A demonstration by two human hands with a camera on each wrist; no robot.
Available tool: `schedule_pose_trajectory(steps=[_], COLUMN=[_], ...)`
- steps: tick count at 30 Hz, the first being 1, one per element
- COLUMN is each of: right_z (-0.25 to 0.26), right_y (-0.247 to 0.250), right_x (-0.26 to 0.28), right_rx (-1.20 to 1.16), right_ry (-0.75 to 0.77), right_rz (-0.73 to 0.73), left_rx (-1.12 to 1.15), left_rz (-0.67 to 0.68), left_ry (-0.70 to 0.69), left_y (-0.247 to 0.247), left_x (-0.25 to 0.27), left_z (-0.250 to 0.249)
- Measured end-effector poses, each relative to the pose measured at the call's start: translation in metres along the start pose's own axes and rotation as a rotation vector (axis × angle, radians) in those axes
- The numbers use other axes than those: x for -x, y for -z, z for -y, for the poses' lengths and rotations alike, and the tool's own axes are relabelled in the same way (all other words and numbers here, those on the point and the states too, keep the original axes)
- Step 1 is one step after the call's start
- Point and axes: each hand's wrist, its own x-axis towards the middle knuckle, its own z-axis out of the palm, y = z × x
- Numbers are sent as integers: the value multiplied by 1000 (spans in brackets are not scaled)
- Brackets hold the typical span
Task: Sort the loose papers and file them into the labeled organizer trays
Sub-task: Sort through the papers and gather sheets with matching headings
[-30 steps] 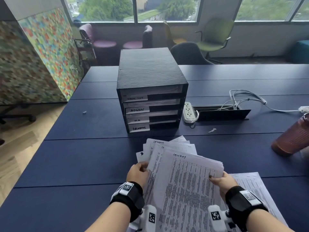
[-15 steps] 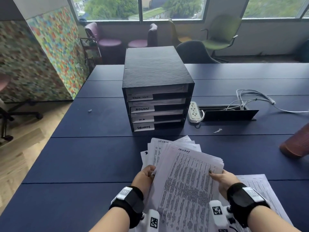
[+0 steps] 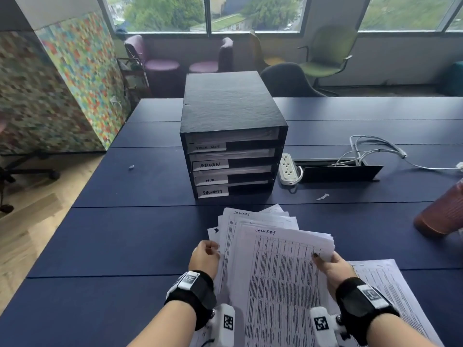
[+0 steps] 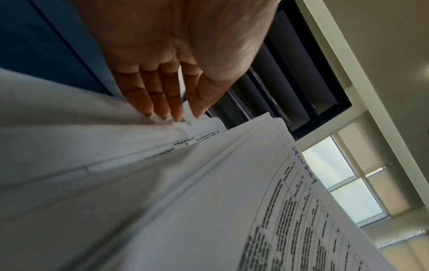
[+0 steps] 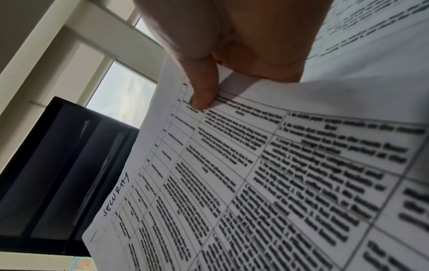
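A fanned stack of printed papers (image 3: 273,266) marked "SECURITY" is held above the blue table (image 3: 125,241), just in front of the black organizer (image 3: 230,136). Its four trays carry white labels; the bottom one (image 3: 213,192) reads SECURITY. My left hand (image 3: 204,256) grips the stack's left edge, fingers (image 4: 160,99) under the sheets (image 4: 232,201). My right hand (image 3: 330,267) pinches the right edge, thumb (image 5: 204,91) on the top sheet (image 5: 255,174) and fingers beneath. More printed sheets (image 3: 390,291) lie flat on the table under my right wrist.
A white power strip (image 3: 288,169) and an open cable hatch (image 3: 338,170) with loose cables (image 3: 375,149) sit right of the organizer. A brown tumbler (image 3: 443,214) stands at the right edge. Chairs (image 3: 325,56) line the window wall beyond the table.
Both hands keep their hold on the stack, which stays in nearly the same place. The view has shifted slightly, so the organizer sits a little further right in frame.
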Motion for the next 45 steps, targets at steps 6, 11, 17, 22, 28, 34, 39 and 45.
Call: schedule_pose_trajectory(steps=[6, 11, 17, 22, 28, 34, 39, 45], right_z=[-3, 1, 6, 12, 11, 6, 16, -6], right_y=[8, 8, 8, 1, 1, 10, 12, 31], right_x=[-1, 8, 4, 13, 24, 30, 51, 37], right_rx=[-1, -56, -102, 5, 157, 210, 255, 266], right_ry=[-7, 0, -42, -84, -100, -23, -113, -191], right_rz=[-56, -53, -29, 61, 96, 164, 266, 155], left_rx=[49, -10, -8, 52, -88, -95, 113, 157], left_rz=[26, 211, 356, 466, 509, 207, 199, 189], left_ry=[-27, -69, -56, -47, -68, -132, -16, 4], left_y=[-5, -7, 1, 7, 8, 10, -1, -14], left_x=[-1, 6, 16, 31, 35, 33, 26, 25], left_z=[-3, -4, 10, 9, 24, 7, 4, 2])
